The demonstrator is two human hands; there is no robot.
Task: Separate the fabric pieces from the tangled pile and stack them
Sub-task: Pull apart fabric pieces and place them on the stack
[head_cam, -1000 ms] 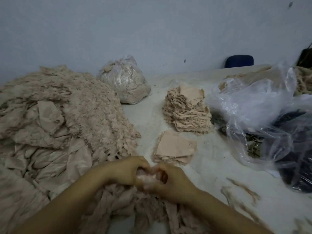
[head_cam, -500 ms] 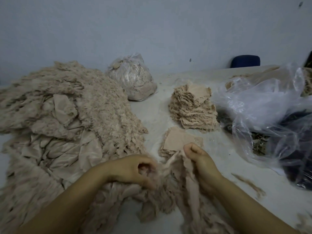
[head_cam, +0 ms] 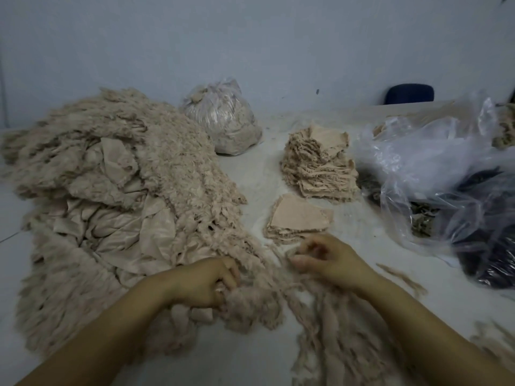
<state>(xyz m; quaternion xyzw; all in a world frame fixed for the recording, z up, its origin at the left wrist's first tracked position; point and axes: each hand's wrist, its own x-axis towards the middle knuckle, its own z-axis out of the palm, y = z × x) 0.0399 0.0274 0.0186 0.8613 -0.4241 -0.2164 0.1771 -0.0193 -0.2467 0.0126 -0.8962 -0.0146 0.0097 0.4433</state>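
A big tangled pile [head_cam: 111,196] of beige frayed fabric covers the left of the table and trails toward me. My left hand [head_cam: 206,282] grips a bunch of that fabric at the pile's near edge. My right hand [head_cam: 326,260] pinches a frayed strand of the same tangle, just in front of a low stack [head_cam: 298,221] of flat beige pieces. A taller stack [head_cam: 320,168] of the same pieces stands behind the low one.
A tied clear bag [head_cam: 223,118] of scraps sits at the back. Loose clear plastic bags [head_cam: 434,174] with dark cloth fill the right side. A blue chair back [head_cam: 409,93] shows beyond the table. Loose frayed strips [head_cam: 401,277] lie at the right.
My hands have drawn apart. The right hand dropped lower and to the right with a strand, in front of the low stack; the left keeps its hold on the bunch.
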